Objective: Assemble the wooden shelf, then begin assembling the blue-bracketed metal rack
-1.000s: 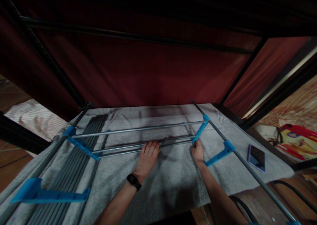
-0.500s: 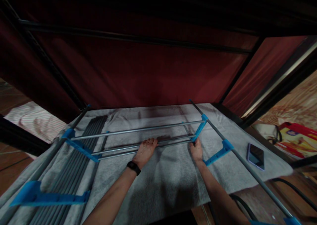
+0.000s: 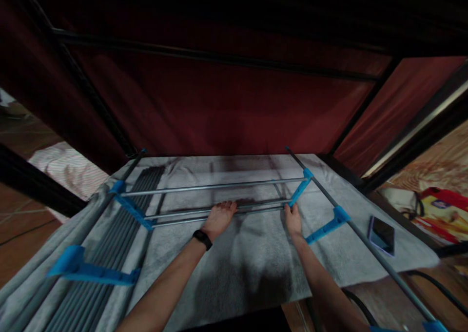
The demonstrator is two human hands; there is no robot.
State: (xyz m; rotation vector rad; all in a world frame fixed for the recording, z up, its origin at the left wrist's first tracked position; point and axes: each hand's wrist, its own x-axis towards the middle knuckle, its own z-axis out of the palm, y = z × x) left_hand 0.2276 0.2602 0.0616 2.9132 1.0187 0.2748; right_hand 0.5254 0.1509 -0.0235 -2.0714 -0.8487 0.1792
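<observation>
A rack frame of grey metal tubes and blue plastic brackets stands over a grey cloth. My left hand (image 3: 220, 218), with a black band at the wrist, has its fingers curled over the lower metal tubes (image 3: 186, 220) near mid-length. Farther right, my right hand (image 3: 293, 221) is closed around the lower end of a blue bracket (image 3: 300, 191), where the tubes meet it. The upper crossbar (image 3: 215, 186) runs from that bracket to a left blue bracket (image 3: 133, 209). Below on the right, another blue bracket (image 3: 327, 225) juts from the side pole (image 3: 380, 256) with no crossbar on it.
Several loose grey tubes (image 3: 113, 244) lie side by side at the left, beneath a near blue bracket (image 3: 95, 271). A phone (image 3: 381, 234) lies on the cloth (image 3: 263, 268) at right. Dark red fabric (image 3: 234, 112) hangs behind, and a red-yellow package (image 3: 444, 210) sits far right.
The view has shifted slightly, so the rack's left side appears farther right. Both hands keep their places on the tubes and the bracket.
</observation>
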